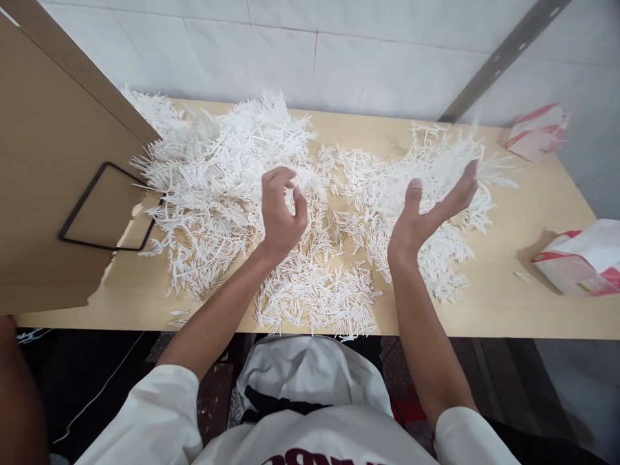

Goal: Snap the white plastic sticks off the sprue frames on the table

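Note:
Many thin white branching plastic-like pieces [227, 148] lie in a large heap at the left and middle of the wooden table. My left hand [282, 213] is over the right edge of this heap, its fingers curled toward the thumb; whatever they may hold is not visible. Over a second white pile [440, 165] at the right, my right hand [421, 223] has its thumb and fingers spread, with blurred white pieces behind it. Short white sticks [320, 297] are spread near the table's front edge, between my forearms.
A brown cardboard sheet [48, 161] with a black wire frame [87, 201] stands at the left. Two red-and-white packets [537, 132] [586, 258] are on the right of the table [494, 303]. Behind are a tiled wall and a metal post [504, 58]. Someone's arm [19, 400] shows at lower left.

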`<state>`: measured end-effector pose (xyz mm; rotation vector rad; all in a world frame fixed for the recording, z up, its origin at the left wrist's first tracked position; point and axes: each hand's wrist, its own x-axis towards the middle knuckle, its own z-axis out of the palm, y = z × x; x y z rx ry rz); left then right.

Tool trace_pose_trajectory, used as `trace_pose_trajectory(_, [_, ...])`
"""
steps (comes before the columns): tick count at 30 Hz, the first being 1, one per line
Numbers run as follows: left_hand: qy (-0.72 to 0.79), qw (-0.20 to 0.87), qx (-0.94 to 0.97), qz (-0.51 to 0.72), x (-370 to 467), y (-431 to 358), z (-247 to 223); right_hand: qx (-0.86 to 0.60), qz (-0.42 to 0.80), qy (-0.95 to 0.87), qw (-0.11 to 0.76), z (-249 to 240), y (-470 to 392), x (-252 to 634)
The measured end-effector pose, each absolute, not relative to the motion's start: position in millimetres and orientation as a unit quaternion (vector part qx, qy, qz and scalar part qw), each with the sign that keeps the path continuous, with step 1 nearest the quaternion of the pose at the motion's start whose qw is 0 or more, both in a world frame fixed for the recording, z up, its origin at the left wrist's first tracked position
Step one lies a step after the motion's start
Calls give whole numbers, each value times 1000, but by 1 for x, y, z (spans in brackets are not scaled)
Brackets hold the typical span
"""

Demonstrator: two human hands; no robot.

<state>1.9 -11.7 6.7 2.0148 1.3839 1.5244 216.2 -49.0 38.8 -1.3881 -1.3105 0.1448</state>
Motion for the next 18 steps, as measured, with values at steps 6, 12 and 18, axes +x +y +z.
trace_pose_trajectory(6, [541,134,701,444,-5,0,4,-571,-52,-517,636,17,-50,201])
trace_pose_trajectory(12, [493,94,795,340,8,-3,-6,-489,54,-676,548,3,-46,184])
trace_pose_trajectory(18, [337,67,891,295,24,-21,-5,-516,310,-602,524,3,-42,172])
